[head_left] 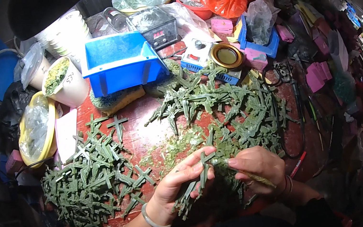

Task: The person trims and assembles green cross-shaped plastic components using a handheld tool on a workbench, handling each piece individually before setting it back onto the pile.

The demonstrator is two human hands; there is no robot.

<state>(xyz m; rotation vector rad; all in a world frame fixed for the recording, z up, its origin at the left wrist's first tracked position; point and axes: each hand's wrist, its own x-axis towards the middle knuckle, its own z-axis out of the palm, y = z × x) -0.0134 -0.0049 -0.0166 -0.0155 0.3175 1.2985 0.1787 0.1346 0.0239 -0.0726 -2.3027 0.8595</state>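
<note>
My left hand (183,175) is closed around several dark green crosses, waxy in look; one cross (205,160) stands up at its fingertips. My right hand (260,167) pinches a slim tool with a yellowish handle (262,180). The tool's tip lies close to the upright cross; its exact shape is too small to tell, as is whether it touches. A big heap of green crosses (87,181) spreads left of my hands. Beyond my right hand lies a second heap (243,107). Pale green shavings (180,147) are scattered between the heaps.
On the red tabletop (139,138), a blue bin (121,68) stands at the back, near a box with a lit display (163,35). A brass-coloured round dish (227,55) sits to its right. A white bucket (72,91) is at left. Black cables (300,112) hang at right.
</note>
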